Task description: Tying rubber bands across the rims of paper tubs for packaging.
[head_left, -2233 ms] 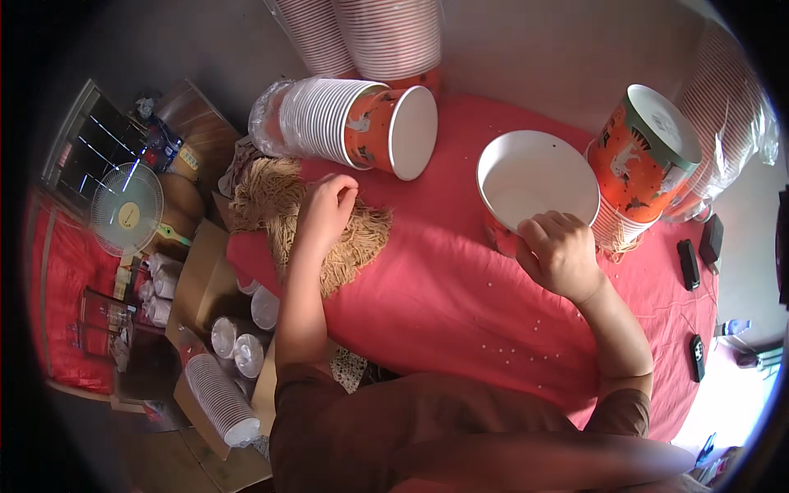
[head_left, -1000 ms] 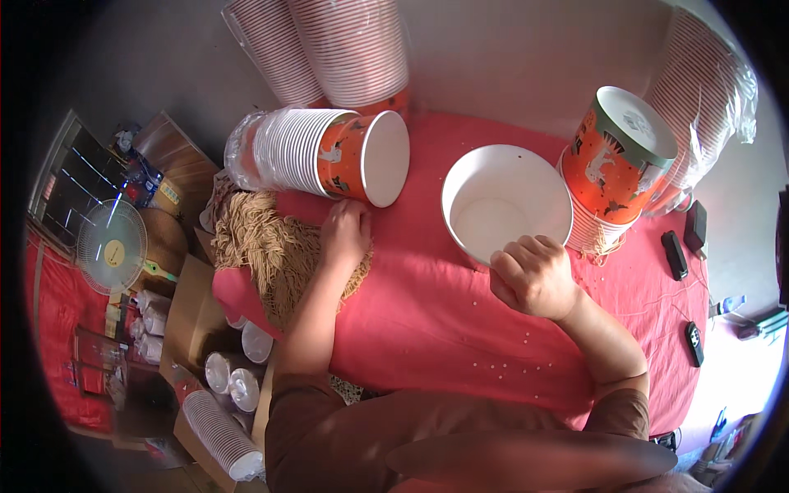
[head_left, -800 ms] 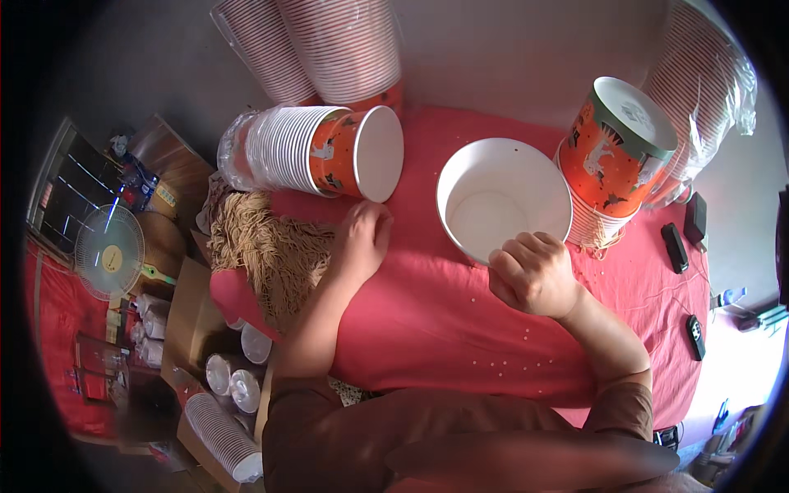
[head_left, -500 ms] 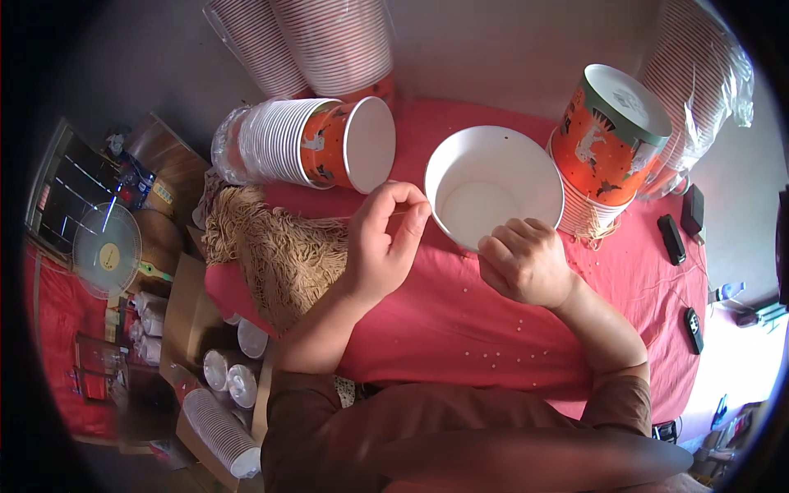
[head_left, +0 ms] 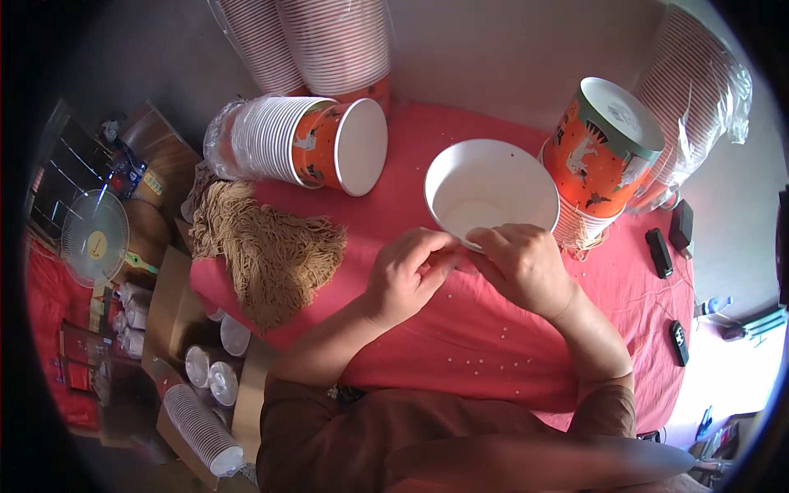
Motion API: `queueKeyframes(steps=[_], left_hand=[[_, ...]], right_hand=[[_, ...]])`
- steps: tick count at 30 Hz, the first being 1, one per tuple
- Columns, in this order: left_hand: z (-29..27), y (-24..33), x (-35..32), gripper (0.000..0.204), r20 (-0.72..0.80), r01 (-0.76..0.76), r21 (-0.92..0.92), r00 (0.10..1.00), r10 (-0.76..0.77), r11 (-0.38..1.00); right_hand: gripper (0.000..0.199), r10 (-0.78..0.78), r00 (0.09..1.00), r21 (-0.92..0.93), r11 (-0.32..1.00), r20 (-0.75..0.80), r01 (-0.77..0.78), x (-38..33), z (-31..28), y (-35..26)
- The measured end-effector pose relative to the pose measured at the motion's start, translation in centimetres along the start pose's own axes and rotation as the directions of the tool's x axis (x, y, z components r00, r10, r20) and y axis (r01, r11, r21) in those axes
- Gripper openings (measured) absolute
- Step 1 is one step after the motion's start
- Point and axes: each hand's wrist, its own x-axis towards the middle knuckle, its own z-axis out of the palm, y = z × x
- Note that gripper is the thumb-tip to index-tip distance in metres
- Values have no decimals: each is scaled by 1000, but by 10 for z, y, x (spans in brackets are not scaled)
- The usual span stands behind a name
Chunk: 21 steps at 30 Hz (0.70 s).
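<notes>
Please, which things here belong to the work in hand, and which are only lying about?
Seems part of the work:
open paper bucket
left hand and right hand, at its near rim
tan string pile, probably

Seems only lying about:
fan
remote control
cardboard box

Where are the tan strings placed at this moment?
In the head view, the tan strings lie at left on the red cloth, below the sideways bucket stack, left of the left hand.

Wearing dk-brown short-slv T-shirt (head_left: 362,427), creasing softly across the front, stopping nr elbows (head_left: 620,365); baring forearms (head_left: 333,337), L hand (head_left: 407,277) & R hand (head_left: 526,264).
</notes>
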Motion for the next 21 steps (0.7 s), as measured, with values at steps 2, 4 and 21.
queueKeyframes(steps=[2,4,21], left_hand=[[-1,2,-2,24,6,12,-7,1000,-12,1000],[-1,1,-3,26,12,26,-7,1000,-26,1000],[-4,-6,-9,32,46,10,53,999,-13,999]], right_hand=[[19,49,998,-62,997,27,-47,2,0,-5],[22,49,997,-45,998,62,-47,3,0,-5],[37,85,896,153,974,436,-167,27,-34,0]])
